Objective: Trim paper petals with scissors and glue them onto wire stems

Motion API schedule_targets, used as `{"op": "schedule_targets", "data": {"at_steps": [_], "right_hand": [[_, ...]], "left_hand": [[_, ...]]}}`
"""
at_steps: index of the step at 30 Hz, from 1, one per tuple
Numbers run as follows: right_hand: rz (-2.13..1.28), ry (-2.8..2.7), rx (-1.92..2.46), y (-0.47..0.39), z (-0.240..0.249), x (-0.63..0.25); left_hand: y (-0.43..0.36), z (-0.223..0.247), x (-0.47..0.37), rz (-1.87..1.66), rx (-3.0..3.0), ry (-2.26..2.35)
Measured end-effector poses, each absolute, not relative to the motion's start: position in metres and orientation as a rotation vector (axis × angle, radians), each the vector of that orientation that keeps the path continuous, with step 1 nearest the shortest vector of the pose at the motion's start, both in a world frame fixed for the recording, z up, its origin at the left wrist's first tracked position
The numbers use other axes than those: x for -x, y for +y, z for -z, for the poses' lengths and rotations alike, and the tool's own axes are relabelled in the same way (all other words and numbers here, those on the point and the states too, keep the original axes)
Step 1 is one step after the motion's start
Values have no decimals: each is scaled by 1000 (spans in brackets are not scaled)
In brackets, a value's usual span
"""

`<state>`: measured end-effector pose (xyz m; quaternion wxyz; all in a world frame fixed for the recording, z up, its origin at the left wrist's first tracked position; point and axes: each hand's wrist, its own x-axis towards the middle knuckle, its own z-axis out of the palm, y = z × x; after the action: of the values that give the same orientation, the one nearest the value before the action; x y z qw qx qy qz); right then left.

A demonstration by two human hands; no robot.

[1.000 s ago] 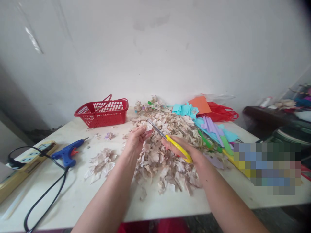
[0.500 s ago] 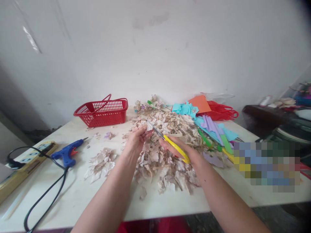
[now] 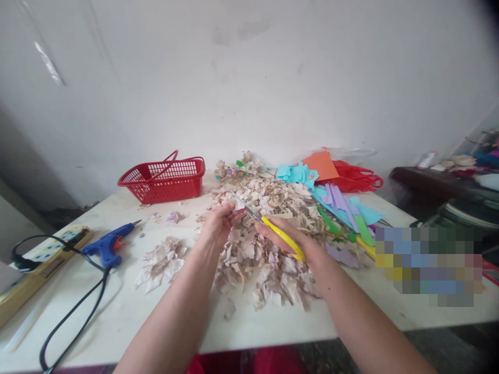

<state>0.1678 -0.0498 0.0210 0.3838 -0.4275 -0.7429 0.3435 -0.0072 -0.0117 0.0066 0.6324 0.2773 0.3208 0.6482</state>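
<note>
My right hand point(image 3: 275, 231) grips a pair of scissors point(image 3: 286, 240) with yellow handles, its metal blades pointing up and left. At the blade tips, my left hand point(image 3: 219, 221) pinches a small pale paper piece point(image 3: 239, 205), mostly hidden by the fingers. Under both hands spreads a large pile of crumpled beige paper scraps point(image 3: 249, 254). A smaller heap of pale scraps point(image 3: 161, 259) lies left of my left forearm.
A red plastic basket point(image 3: 171, 193) stands at the back left. On the left lie a blue glue gun point(image 3: 107, 246) with its black cord and a power strip point(image 3: 58, 252). Blue paper point(image 3: 298, 174), an orange sheet point(image 3: 322, 165) and a red plastic bag point(image 3: 356, 175) are at back right.
The scissors have shifted very slightly up and left. Both hands stay almost in the same place over the pile.
</note>
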Motion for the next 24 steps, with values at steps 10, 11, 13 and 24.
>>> {"op": "schedule_targets", "data": {"at_steps": [10,11,13,24], "right_hand": [[-727,-2097,1166,-47,-18,-168],[-727,-2095,1176,-47,-18,-167],[-738,-2077,1183,-47,-19,-166],[-957,-1847,1122,-47,-20,-168]], "left_hand": [[-13,-8,10,-1447,-630,738],[-13,-9,10,-1448,-629,740],[-13,-9,10,-1452,-627,748],[-12,-7,10,-1404,-646,756]]}}
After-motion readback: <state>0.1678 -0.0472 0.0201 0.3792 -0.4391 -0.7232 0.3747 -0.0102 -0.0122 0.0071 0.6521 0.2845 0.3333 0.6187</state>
